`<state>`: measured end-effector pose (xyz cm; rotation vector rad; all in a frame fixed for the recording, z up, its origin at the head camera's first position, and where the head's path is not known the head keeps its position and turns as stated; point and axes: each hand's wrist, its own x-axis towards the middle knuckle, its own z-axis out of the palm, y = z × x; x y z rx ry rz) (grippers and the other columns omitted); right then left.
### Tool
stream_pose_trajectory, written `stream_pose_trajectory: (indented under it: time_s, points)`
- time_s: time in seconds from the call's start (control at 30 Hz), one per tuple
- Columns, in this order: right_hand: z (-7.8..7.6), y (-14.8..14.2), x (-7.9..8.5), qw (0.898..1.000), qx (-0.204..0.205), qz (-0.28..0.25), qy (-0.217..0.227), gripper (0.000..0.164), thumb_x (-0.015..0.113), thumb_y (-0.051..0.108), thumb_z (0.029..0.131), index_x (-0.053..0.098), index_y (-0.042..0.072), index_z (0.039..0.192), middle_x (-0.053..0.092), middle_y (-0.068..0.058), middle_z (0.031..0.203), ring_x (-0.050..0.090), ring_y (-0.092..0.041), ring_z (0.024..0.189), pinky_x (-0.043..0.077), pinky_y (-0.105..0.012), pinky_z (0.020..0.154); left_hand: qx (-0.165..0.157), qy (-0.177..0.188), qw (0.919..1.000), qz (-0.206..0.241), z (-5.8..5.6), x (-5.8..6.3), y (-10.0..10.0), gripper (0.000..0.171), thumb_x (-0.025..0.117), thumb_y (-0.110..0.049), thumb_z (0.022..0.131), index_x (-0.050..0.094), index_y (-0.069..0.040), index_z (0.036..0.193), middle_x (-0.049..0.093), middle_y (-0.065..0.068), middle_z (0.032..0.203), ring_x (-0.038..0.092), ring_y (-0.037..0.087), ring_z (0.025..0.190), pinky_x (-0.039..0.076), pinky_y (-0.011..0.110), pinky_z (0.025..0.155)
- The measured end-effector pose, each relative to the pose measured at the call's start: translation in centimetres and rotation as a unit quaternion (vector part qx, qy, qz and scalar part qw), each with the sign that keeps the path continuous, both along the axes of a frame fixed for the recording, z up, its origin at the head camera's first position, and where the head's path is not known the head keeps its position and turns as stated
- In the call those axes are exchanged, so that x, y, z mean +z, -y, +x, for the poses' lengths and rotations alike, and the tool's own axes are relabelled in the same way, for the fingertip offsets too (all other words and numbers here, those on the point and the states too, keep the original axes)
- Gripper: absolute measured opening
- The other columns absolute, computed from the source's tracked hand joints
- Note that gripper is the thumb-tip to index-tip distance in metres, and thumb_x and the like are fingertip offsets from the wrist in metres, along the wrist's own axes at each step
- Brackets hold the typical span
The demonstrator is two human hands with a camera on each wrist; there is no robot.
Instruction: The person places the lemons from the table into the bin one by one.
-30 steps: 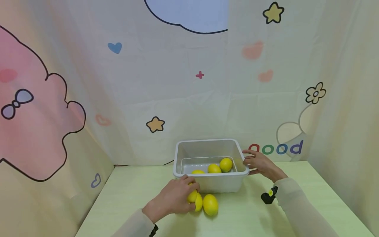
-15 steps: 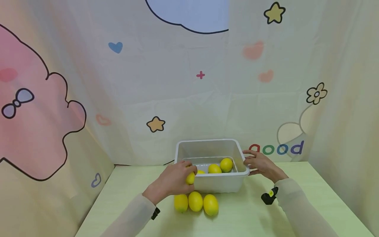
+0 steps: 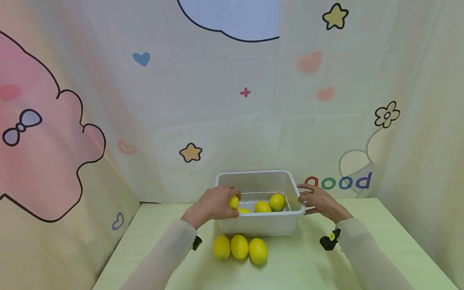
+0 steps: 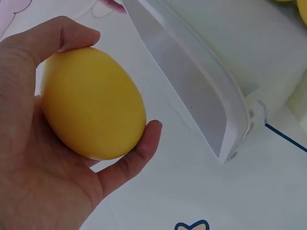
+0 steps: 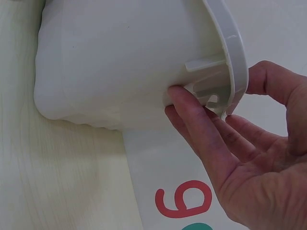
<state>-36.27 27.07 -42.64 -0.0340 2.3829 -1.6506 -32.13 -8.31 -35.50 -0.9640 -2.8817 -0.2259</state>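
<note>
My left hand (image 3: 214, 203) grips a lemon (image 4: 93, 103), with my thumb and fingers bent round it. My right hand (image 3: 319, 203) holds the right end of the box (image 5: 139, 57), with my fingers bent at its edge. The lemon I hold is up at the left part of the box, by the rim (image 3: 279, 214). I can't tell if it is all the way over. Three lemons (image 3: 239, 247) sit in a row on the table (image 3: 290, 266), on the near side of the box. Inside, I see three more lemons (image 3: 262, 206), and the near wall hides part of the left one.

I think this step is bringing one lemon into the box. The next move seems to need my left hand to get it past the rim, go down a bit on the left, and let go softly. My right hand should keep the box steady.

Half a second ago, my left hand was lower and nearer, with the lemon in front of the box. Now both are higher and farther. My right hand and the box look the same.
</note>
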Motion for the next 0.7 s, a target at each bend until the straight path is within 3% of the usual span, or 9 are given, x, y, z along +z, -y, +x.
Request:
stream_pose_trajectory:
  time_s: [0.2, 0.7]
  points:
    - [0.0, 0.0, 0.0, 1.000, 0.004, 0.001, -0.001, 0.064, 0.058, 0.015, 0.095, 0.030, 0.006, 0.152, 0.044, -0.031, 0.145, 0.058, -0.048, 0.118, 0.061, -0.042, 0.081, 0.019, 0.050, 0.9986, -0.004, -1.4, 0.6, -0.6, 0.032, 0.072, -0.032, 0.081, 0.065, -0.021, 0.111, 0.062, -0.005, 0.101, 0.054, 0.015, 0.086, 0.047, 0.032, 0.071]
    - [0.4, 0.0, 0.2, 1.000, 0.007, 0.002, -0.001, 0.064, 0.058, 0.014, 0.096, 0.028, 0.005, 0.152, 0.041, -0.032, 0.147, 0.057, -0.048, 0.121, 0.059, -0.046, 0.084, 0.047, 0.101, 0.9937, 0.004, -4.1, 1.6, -1.8, 0.025, 0.074, -0.031, 0.082, 0.064, -0.024, 0.104, 0.061, -0.007, 0.094, 0.056, 0.016, 0.087, 0.049, 0.031, 0.072]
